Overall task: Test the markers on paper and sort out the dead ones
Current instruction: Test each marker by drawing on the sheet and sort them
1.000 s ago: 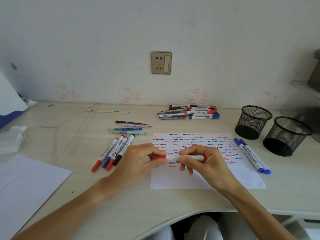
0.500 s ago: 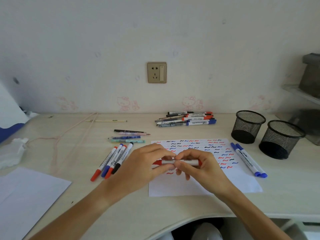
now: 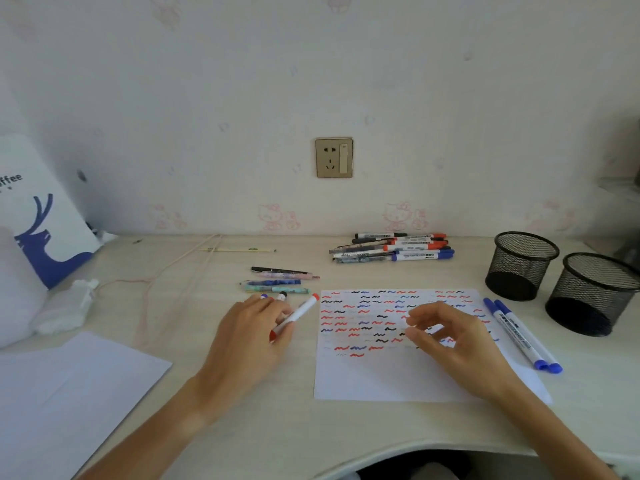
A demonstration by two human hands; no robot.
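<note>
My left hand (image 3: 252, 336) holds a red marker (image 3: 298, 315), capped at both ends and slanting up to the right, just left of the test paper (image 3: 398, 372). That hand covers most of a small row of sorted markers; only their tips (image 3: 277, 296) show. My right hand (image 3: 453, 341) hovers over the paper with fingers apart and nothing in it. The paper is filled with red, blue and black squiggles (image 3: 377, 317). Two blue markers (image 3: 519, 334) lie along its right edge. A pile of markers (image 3: 394, 251) rests near the wall.
Two black mesh cups (image 3: 519, 268) (image 3: 595, 296) stand at the right. Several pens (image 3: 277, 280) lie behind my left hand. Blank white sheets (image 3: 69, 393), a crumpled tissue (image 3: 65, 306), a pink cord (image 3: 166, 275) and a deer-print bag (image 3: 45, 230) occupy the left side.
Both hands held the red marker over the paper before. Now my right hand has let go, and my left hand has carried the marker left, off the paper.
</note>
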